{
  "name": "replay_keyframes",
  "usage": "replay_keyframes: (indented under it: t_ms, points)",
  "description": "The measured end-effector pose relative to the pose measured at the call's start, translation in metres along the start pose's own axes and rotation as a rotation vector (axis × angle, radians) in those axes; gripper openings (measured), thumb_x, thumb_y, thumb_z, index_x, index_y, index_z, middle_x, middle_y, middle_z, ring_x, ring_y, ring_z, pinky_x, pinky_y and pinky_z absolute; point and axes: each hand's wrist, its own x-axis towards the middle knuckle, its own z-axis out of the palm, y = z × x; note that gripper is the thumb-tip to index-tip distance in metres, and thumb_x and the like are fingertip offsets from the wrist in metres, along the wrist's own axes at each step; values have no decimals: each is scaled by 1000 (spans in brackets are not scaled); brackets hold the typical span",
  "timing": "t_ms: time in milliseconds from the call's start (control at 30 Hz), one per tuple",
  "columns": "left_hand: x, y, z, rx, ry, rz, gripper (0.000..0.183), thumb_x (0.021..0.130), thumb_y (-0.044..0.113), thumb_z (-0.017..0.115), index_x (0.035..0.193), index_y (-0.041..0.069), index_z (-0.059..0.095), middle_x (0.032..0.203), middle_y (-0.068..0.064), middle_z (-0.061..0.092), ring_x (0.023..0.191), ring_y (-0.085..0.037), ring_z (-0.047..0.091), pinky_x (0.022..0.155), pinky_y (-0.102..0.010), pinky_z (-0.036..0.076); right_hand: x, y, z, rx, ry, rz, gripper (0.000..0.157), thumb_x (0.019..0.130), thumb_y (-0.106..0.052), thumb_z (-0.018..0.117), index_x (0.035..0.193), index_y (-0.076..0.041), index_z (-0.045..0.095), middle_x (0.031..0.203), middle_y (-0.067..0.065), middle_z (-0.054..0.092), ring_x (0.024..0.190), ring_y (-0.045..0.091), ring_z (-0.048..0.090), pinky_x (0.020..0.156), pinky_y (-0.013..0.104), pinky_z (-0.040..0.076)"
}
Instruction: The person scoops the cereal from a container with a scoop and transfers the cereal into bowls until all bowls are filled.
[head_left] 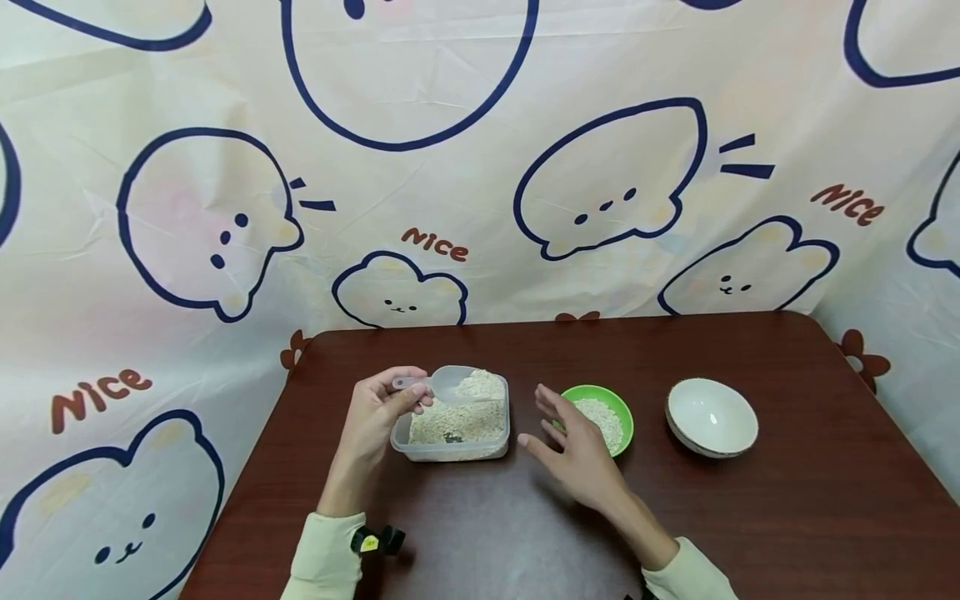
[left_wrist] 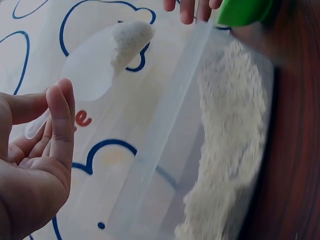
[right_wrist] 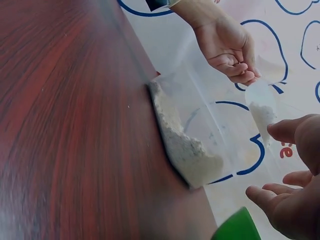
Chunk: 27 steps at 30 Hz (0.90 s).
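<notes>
My left hand pinches the handle of a translucent plastic scoop between thumb and fingers. Pale oat-like flakes heap at the scoop's front end. Under the scoop in the head view stands a clear rectangular container, partly filled with the same kind of flakes. To its right, my right hand holds nothing, its fingers spread and thumb apart. Those fingers overlap the left edge of a small green bowl holding white flakes or grains.
A white bowl with a dark rim stands on the right of the brown wooden table. Behind the table hangs a pale cloth printed with cartoon outlines. A black band sits on the left wrist.
</notes>
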Motion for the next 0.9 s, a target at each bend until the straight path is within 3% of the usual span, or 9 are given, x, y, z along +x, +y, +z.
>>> replay_keyframes:
  t_ms: [300, 500, 900]
  points:
    - [12, -2, 31, -73, -45, 12, 20, 102, -2, 68, 118, -14, 66, 86, 2, 79, 77, -7, 76, 70, -22, 63, -6, 2, -24, -23, 34, 41, 81, 98, -14, 80, 165, -2, 37, 167, 23, 45, 151, 37, 51, 116, 37, 49]
    - [17, -5, 50, -106, -71, 11, 19, 101, -1, 69, 117, -11, 68, 87, 2, 79, 78, -8, 76, 70, -21, 63, -13, 4, -39, -37, 81, 8, 76, 98, -9, 79, 161, 3, 40, 164, 27, 47, 147, 41, 55, 113, 39, 51]
    - [24, -12, 88, -134, -132, -28, 27, 101, -6, 66, 123, -21, 62, 84, 5, 79, 79, -7, 75, 72, -23, 63, -28, 9, -68, -152, 127, -3, 76, 100, -14, 79, 163, 1, 39, 162, 26, 49, 146, 42, 55, 110, 41, 53]
